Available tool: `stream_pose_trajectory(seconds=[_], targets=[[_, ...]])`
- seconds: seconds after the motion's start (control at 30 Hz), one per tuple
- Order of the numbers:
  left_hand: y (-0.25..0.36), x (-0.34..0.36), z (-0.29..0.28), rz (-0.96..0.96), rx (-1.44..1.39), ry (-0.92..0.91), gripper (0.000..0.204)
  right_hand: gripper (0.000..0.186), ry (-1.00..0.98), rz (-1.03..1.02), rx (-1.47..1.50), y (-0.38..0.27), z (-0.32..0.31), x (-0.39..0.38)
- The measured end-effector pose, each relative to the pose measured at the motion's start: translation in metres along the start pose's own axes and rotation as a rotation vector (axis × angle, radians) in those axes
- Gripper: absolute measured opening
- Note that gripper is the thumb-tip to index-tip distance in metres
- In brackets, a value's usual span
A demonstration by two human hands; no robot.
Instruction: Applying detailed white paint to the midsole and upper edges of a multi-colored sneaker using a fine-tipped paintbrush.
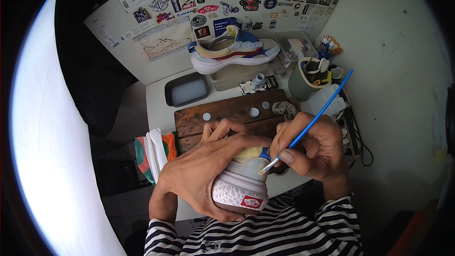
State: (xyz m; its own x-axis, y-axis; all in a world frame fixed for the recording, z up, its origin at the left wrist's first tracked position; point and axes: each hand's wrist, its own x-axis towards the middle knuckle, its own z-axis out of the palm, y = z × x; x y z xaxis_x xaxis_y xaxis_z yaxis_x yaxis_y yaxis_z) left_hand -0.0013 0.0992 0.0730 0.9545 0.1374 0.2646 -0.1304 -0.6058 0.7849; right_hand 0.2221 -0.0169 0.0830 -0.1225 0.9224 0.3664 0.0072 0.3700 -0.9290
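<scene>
Left hand first, spread and wrapped over the shoe, which sits just to its right, near side of the wooden board, heel facing near, toe end hidden. Now the bristles, right at the shoe's right flank; touching or not, can't tell! The blue brush slants far and right, pinched by the right hand, the one nearer that flank.
</scene>
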Motion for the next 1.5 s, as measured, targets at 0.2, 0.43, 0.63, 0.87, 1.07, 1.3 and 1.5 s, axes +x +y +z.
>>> stream_pose_trajectory(seconds=[0.2,0.43,0.63,0.87,1.07,1.3,1.5], targets=[[-0.002,0.001,0.0,0.02,0.013,-0.005,0.107,0.01,0.001,0.009,-0.028,-0.001,0.001,0.0],[0.0,0.0,0.0,0.017,0.009,-0.017,0.106,0.009,-0.006,0.01,-0.035,0.001,-0.002,0.001],[0.0,0.0,0.001,0.015,0.006,-0.017,0.106,0.008,0.081,0.016,0.014,-0.002,0.002,0.002],[0.0,0.0,0.0,-0.003,0.009,-0.033,0.107,0.009,0.016,-0.013,-0.165,-0.009,0.005,-0.001],[0.001,0.0,-0.001,-0.009,0.02,-0.04,0.106,0.008,0.018,-0.001,-0.184,-0.01,0.006,-0.001],[0.002,-0.002,0.001,0.02,-0.007,-0.009,0.105,0.007,0.082,-0.011,-0.155,-0.002,0.002,-0.002],[-0.001,-0.003,-0.001,0.013,0.013,-0.026,0.106,0.007,0.113,-0.026,-0.135,0.001,-0.001,0.001]])
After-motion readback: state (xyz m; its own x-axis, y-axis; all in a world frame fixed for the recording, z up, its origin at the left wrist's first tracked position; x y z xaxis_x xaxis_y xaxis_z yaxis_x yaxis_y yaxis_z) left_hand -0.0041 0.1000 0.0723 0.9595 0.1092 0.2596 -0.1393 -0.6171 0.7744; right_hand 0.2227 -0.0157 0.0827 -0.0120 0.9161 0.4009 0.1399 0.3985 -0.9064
